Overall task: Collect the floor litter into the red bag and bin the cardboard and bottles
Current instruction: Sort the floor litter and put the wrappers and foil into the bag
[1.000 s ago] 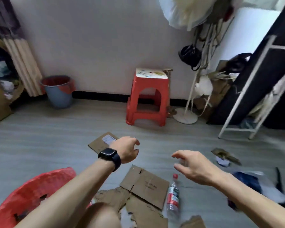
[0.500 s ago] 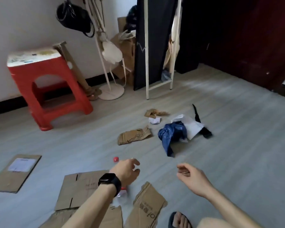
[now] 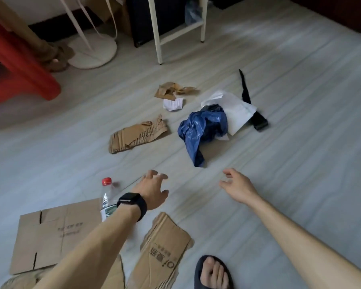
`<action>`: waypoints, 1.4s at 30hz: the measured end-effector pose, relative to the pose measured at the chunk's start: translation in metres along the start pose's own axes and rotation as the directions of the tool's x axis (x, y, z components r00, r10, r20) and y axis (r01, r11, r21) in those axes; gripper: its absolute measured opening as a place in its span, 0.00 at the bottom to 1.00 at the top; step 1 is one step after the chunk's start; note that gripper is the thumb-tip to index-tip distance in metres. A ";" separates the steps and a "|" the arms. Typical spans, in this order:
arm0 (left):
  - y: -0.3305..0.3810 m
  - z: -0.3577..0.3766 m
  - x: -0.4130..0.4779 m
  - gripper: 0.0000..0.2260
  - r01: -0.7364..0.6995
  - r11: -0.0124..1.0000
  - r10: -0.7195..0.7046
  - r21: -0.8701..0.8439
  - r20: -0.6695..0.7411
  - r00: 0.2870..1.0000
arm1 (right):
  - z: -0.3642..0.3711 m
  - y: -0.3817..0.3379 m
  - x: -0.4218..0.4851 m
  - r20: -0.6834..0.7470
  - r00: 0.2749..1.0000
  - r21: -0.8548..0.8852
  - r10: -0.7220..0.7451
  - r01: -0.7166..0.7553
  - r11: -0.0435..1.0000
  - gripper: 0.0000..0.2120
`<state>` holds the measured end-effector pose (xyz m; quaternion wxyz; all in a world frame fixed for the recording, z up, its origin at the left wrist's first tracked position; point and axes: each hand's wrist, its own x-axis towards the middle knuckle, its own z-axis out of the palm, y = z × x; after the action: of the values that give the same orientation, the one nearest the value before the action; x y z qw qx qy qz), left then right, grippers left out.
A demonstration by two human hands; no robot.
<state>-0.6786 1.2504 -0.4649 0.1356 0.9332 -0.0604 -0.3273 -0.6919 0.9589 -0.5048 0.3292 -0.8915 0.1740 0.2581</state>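
Litter lies across the grey floor: a crumpled blue plastic bag point(image 3: 202, 130), white paper point(image 3: 237, 110) and a black strap point(image 3: 252, 109) beside it, a torn cardboard strip point(image 3: 138, 136), brown paper scraps point(image 3: 173, 90) and a small white slip point(image 3: 173, 104). A clear bottle with a red cap point(image 3: 108, 197) lies by flat cardboard sheets point(image 3: 54, 234) and another cardboard piece point(image 3: 163, 253). My left hand point(image 3: 152, 190), with a black watch, hovers empty, fingers loosely spread. My right hand point(image 3: 238, 186) also hangs empty, short of the blue bag. The red bag is out of view.
A red plastic stool point(image 3: 19, 65) stands at the left. A white round stand base point(image 3: 96, 53) and a white frame's legs point(image 3: 158, 38) are at the back. My foot in a dark sandal point(image 3: 213, 272) is at the bottom.
My view has swung right and down from the stool and bin wall to the litter. Both hands have moved forward toward the blue bag, still empty.
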 end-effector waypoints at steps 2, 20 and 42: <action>0.017 -0.016 0.032 0.29 -0.049 0.998 0.052 0.039 -0.089 0.995 | -0.008 0.002 0.040 -0.022 1.000 -0.071 0.018 -0.019 0.997 0.26; -0.023 -0.014 0.096 0.16 -0.254 0.904 0.312 0.345 -0.123 0.942 | 0.079 0.007 0.074 -0.316 0.863 -0.501 -0.395 0.203 0.842 0.17; -0.074 -0.020 0.032 0.40 0.064 0.978 0.028 0.201 -0.428 0.904 | 0.112 -0.002 0.012 -0.157 0.919 -0.292 -0.361 0.306 0.906 0.03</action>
<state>-0.6397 1.3185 -0.4905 0.0432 0.9918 -0.0547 -0.1075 -0.7203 1.0346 -0.5836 0.2279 -0.9656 0.0160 0.1242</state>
